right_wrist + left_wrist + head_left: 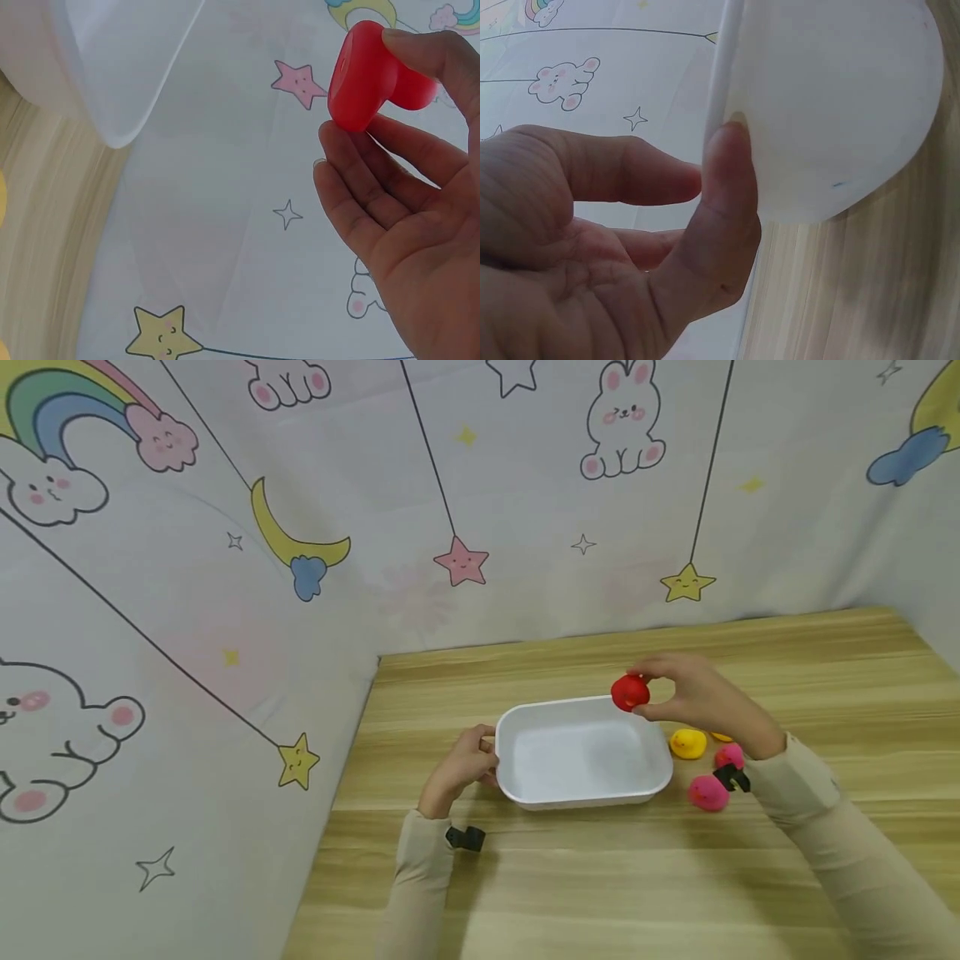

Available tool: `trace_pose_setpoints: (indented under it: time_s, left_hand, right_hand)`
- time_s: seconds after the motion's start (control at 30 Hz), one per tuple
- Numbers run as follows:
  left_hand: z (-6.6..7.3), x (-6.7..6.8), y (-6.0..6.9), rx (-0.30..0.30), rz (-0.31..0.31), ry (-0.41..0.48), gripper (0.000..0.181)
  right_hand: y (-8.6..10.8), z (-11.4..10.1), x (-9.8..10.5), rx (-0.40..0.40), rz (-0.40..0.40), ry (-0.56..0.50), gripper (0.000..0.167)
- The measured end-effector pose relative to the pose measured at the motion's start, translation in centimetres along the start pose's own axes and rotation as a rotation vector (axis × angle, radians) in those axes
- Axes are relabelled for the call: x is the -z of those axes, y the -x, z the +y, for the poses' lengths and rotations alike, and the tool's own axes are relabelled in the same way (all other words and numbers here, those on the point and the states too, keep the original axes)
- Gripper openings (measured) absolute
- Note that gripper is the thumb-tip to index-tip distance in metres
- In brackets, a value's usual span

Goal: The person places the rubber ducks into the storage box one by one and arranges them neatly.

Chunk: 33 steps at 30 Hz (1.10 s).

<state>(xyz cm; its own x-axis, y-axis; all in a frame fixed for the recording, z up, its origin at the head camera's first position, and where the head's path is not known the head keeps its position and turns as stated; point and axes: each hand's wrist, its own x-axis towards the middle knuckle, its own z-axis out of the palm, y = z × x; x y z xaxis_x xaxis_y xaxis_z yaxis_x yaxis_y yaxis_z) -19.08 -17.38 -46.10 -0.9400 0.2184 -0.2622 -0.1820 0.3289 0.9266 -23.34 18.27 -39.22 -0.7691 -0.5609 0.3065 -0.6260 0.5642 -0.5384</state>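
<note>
My right hand (697,695) pinches a red rubber duck (628,693) between thumb and fingertips, above the far right corner of a white plastic tub (581,802). In the right wrist view the duck (364,79) is held clear of the tub, its flat underside turned to the left. At the tub's left end, my left hand (467,762) grips the rim. The left wrist view shows the thumb and a finger (731,165) of that hand meeting at the tub's edge (718,82). Inside the tub only bare white floor shows.
Right of the tub, beneath my right forearm, lie a yellow duck (688,743), a pink duck (708,793) and another pink one (729,755). A second yellow piece (722,737) is mostly hidden. A cartoon-printed cloth (525,527) borders the wooden table (570,893).
</note>
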Motion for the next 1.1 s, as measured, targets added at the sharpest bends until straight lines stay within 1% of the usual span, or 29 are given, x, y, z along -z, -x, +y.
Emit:
trace_pose_setpoints:
  time_s: [0.1,0.17,0.3,0.47,0.6,0.8,0.93,1.1]
  left_hand:
    - [-0.2,-0.2,-0.1,0.004,-0.007,0.011,0.059]
    - [-0.1,-0.1,-0.2,-0.003,-0.010,0.013,0.059]
    - [0.1,-0.1,-0.1,0.003,-0.004,0.012,0.058]
    - [-0.1,-0.2,-0.1,0.013,0.000,0.021,0.058]
    - [-0.2,-0.3,-0.1,0.010,-0.001,0.023,0.058]
    - [-0.1,-0.4,0.0,0.015,0.003,0.025,0.058]
    - [0.0,-0.3,0.1,0.011,0.002,0.022,0.059]
    - [0.0,-0.3,0.1,0.015,0.005,0.015,0.059]
  right_hand:
    - [-0.6,-0.2,-0.5,-0.013,-0.048,-0.007,0.044]
    - [-1.1,-0.2,-1.0,-0.003,-0.064,-0.015,0.042]
    - [-2.1,-0.2,-2.0,0.023,-0.089,-0.039,0.038]
    - [-3.0,-0.7,-3.3,0.043,-0.138,-0.062,0.037]
    - [-3.6,-1.4,-4.2,0.063,-0.189,-0.044,0.037]
    - [-4.5,-2.3,-5.3,0.080,-0.273,-0.030,0.039]
    - [-5.3,-2.8,-6.1,0.077,-0.302,-0.019,0.039]
    - [-6.0,-3.6,-6.9,0.090,-0.320,-0.015,0.040]
